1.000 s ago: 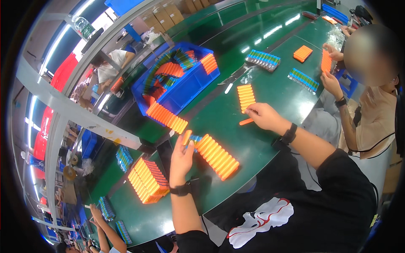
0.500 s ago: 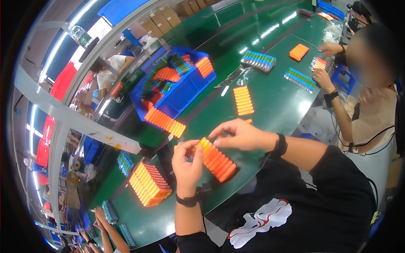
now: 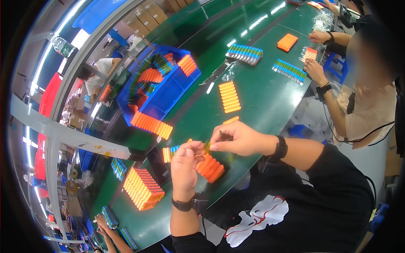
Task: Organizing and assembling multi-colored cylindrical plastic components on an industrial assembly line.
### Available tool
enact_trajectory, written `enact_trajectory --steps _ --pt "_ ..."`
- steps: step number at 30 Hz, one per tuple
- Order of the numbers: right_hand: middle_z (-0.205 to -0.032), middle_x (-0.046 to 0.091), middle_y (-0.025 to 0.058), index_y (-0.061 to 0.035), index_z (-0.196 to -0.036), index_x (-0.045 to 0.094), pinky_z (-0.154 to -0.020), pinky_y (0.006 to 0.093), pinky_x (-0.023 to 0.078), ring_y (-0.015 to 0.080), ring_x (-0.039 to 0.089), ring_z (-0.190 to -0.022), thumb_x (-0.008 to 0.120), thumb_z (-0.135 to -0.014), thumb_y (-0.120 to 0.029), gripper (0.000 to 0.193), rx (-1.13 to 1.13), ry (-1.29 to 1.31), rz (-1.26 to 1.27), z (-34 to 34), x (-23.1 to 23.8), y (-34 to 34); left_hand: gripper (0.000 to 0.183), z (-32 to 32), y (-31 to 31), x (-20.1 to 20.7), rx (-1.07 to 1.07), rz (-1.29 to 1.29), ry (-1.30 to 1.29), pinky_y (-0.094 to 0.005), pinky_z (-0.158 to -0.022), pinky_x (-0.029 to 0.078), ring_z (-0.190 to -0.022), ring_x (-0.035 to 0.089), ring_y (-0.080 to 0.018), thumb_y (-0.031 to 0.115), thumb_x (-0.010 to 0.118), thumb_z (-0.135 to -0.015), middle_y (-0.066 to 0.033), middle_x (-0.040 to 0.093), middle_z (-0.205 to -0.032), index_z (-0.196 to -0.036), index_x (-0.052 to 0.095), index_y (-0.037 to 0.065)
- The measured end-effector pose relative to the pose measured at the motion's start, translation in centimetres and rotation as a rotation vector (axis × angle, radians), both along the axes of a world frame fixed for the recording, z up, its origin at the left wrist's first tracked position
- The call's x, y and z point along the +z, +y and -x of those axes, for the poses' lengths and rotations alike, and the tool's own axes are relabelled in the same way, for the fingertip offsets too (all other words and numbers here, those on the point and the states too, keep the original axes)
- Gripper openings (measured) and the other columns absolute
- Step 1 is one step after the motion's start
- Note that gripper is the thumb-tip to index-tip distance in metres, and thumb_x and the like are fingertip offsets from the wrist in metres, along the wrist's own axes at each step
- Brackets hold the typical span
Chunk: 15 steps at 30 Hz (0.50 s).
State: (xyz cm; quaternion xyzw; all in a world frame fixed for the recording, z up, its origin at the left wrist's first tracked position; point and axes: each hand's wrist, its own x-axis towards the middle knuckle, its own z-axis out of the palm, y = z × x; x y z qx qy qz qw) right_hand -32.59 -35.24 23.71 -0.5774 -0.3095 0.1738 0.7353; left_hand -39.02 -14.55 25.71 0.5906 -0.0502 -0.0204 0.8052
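My left hand (image 3: 185, 166) is raised over the near part of the green bench, its fingers curled inward; what they hold, if anything, is hidden. Close against it, my right hand (image 3: 238, 138) is closed, thumb and fingers pinching a small yellow-green piece (image 3: 207, 146), blurred and partly covered. Just below both hands is a row of orange sticks (image 3: 210, 169), its upper end hidden by my fingers. A few orange and blue sticks (image 3: 170, 153) show just left of my left hand.
A blue bin (image 3: 168, 99) holds orange and green bundles. A block of orange sticks (image 3: 142, 189) stands at left beside a dark flat device (image 3: 158, 165). Other orange rows (image 3: 229, 97) and blue-green packs (image 3: 244, 54) lie farther off. A co-worker (image 3: 358, 101) works at right.
My right hand has closed into a pinch beside my left fingers, where its fingers were apart before. The yellow-orange piece at my left fingertips no longer shows. The whole view has shifted slightly.
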Motion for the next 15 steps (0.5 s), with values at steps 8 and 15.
enact_trajectory --steps 8,15 --pt "-0.093 0.063 0.0032 -0.002 -0.097 0.068 -0.073 0.0243 0.047 0.0088 0.059 -0.085 0.069 -0.091 -0.006 0.007 -0.032 -0.024 0.076 0.8 0.6 -1.4 0.022 0.2 -1.6 0.0 0.087 -0.286 -0.05 -0.0271 -0.077 0.052 -0.087 0.064 -0.0141 0.014 0.059 -0.097 -0.0093 0.067 -0.105 -0.113 0.062 -0.001" --pt "-0.086 0.06 0.0002 -0.0055 -0.098 0.07 -0.058 0.0227 0.039 0.0055 0.048 -0.064 0.07 -0.089 -0.012 0.011 -0.111 -0.292 0.017 0.8 -0.5 -0.8 0.016 1.0 -1.1 0.1 -0.029 -0.05 0.152 -0.0295 -0.077 0.053 -0.085 0.065 -0.0164 0.007 0.061 -0.095 -0.012 0.068 -0.102 -0.109 0.062 -0.001"
